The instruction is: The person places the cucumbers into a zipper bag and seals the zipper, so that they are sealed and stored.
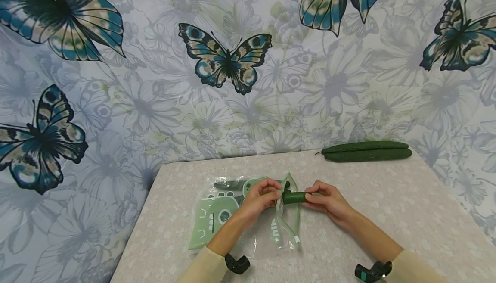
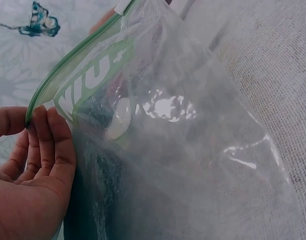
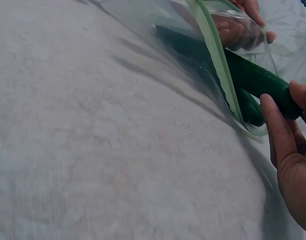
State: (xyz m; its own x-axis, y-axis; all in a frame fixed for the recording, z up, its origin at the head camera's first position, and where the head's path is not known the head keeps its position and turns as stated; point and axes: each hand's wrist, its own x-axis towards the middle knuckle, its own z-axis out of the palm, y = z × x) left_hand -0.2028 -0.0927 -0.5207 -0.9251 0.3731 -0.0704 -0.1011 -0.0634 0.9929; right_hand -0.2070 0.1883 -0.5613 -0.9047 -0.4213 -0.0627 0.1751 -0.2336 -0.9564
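A clear zip bag (image 1: pixel 215 227) with green cartoon print lies on the table, its green-edged mouth spread toward the right. My left hand (image 1: pixel 261 197) pinches the rim of that mouth between thumb and fingers, as the left wrist view also shows. With its fingertips, my right hand (image 1: pixel 327 201) grips the end of a dark green cucumber (image 1: pixel 294 197). Most of this cucumber's length is inside the bag, and its gripped end sticks out of the opening. In the right wrist view another cucumber (image 3: pixel 251 107) lies in the bag just below it.
Two long cucumbers (image 1: pixel 366 151) lie side by side at the table's back right edge. The table (image 1: pixel 372 188) has a pale patterned cloth. Behind it hangs a floral fabric (image 1: pixel 310 115) with large butterflies. Each wrist wears a black camera band (image 1: pixel 237 264).
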